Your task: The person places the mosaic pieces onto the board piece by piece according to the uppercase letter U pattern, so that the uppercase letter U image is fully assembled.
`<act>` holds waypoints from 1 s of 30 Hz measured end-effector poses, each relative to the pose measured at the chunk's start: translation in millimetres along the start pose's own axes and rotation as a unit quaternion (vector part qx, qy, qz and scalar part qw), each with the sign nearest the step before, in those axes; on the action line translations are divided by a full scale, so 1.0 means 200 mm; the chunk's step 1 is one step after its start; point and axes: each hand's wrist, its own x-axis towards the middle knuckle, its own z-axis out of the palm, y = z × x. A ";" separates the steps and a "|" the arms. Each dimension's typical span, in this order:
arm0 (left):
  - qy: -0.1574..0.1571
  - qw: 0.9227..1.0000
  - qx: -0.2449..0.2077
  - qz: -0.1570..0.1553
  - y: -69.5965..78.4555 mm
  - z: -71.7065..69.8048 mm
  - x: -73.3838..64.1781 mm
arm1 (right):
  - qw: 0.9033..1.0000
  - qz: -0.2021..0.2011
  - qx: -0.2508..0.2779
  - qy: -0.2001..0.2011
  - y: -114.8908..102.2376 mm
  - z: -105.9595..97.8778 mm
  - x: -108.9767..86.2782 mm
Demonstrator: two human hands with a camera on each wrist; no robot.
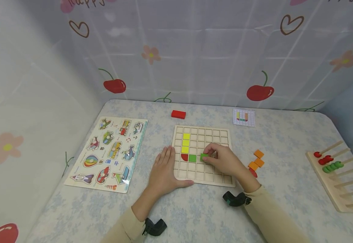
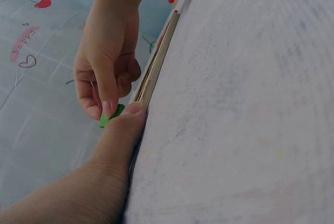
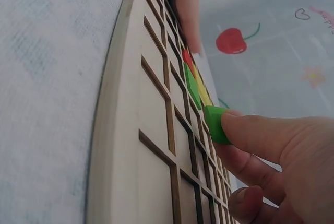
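A wooden grid board [image 1: 200,175] lies on the table. My left hand [image 1: 163,173] rests along its left side, fingers straight, thumb by the front edge. My right hand [image 1: 225,160] pinches a green square tile [image 3: 215,125] between thumb and fingers over the board's middle. In the right wrist view the tile is tilted at the grid's surface; whether it touches is unclear. On the board, several yellow tiles [image 1: 185,143] form a column. Below them sits a red round-cornered tile [image 1: 184,157], with another green tile [image 1: 192,158] to its right.
Several orange tiles [image 1: 258,154] and red pieces [image 1: 253,172] lie right of the board. Behind it are a red block [image 1: 178,114] and a pattern card [image 1: 244,117]. A picture puzzle [image 1: 107,153] lies left; a bead rack [image 1: 331,182] stands far right.
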 end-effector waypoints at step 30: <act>0.001 1.000 0.013 0.001 0.00 0.00 0.00 | 0.998 -0.016 -0.066 -0.005 0.00 0.06 0.01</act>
